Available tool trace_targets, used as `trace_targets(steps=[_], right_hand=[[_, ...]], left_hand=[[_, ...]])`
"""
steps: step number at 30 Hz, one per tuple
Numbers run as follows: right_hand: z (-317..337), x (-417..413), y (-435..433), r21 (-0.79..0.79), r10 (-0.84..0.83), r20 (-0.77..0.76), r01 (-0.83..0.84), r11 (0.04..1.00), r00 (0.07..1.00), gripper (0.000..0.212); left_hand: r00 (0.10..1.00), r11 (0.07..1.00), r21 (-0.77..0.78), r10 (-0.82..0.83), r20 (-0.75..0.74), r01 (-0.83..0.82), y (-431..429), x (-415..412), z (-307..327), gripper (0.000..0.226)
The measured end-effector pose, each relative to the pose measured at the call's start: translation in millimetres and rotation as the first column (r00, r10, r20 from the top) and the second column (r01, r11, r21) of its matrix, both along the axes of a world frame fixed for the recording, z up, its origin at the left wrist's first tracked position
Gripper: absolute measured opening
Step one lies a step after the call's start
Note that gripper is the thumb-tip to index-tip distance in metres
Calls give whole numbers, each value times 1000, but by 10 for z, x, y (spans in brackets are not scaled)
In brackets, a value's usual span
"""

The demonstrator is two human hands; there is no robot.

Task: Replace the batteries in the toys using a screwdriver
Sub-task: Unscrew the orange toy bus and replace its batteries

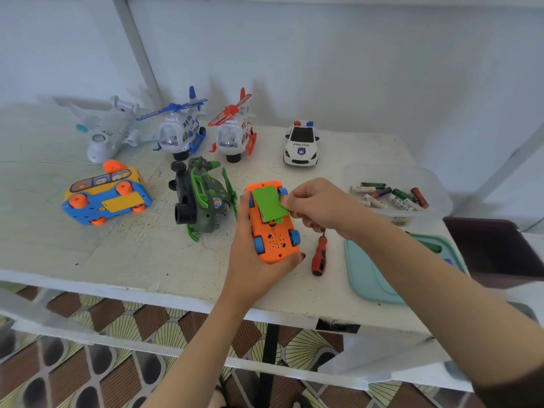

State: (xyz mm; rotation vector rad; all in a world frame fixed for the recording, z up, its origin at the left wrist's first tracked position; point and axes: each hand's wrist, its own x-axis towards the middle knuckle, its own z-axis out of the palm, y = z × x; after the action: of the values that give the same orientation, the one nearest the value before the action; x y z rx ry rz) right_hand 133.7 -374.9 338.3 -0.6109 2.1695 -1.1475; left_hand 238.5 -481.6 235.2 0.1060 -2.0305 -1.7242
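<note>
An orange toy car point(275, 238) with blue wheels lies upside down in my left hand point(250, 260), which grips it from below and the left. My right hand point(316, 206) pinches the green battery cover point(269, 204) over the car's battery bay; the cover sits slightly askew. A red-handled screwdriver point(319, 257) lies on the table just right of the car, below my right hand. Loose batteries point(391, 197) lie in a clear plastic tub at the right.
On the white table point(117, 254): a yellow-blue bus point(107, 197) on its side, a green helicopter point(203, 198) on its side, a white plane point(109, 132), blue helicopter point(182, 131), red helicopter point(235, 131), police car point(300, 145). A teal tray point(368, 275) lies under my right forearm.
</note>
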Motion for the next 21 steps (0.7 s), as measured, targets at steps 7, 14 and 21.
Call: trace_targets(steps=[7, 14, 21], right_hand=[[-45, -7, -36, 33, -79, 29, 78, 996, 996, 25], [-30, 6, -69, 70, -152, 57, 148, 987, 987, 22], [-70, 51, -150, 126, -137, -144, 156, 980, 980, 28]], left_hand=[[1000, 1000, 1, 10, 7, -10, 10, 1, 10, 109], [1000, 1000, -3, 8, 8, -8, -3, -6, -8, 111], [1000, 1000, 10, 10, 10, -10, 9, -6, -15, 106]])
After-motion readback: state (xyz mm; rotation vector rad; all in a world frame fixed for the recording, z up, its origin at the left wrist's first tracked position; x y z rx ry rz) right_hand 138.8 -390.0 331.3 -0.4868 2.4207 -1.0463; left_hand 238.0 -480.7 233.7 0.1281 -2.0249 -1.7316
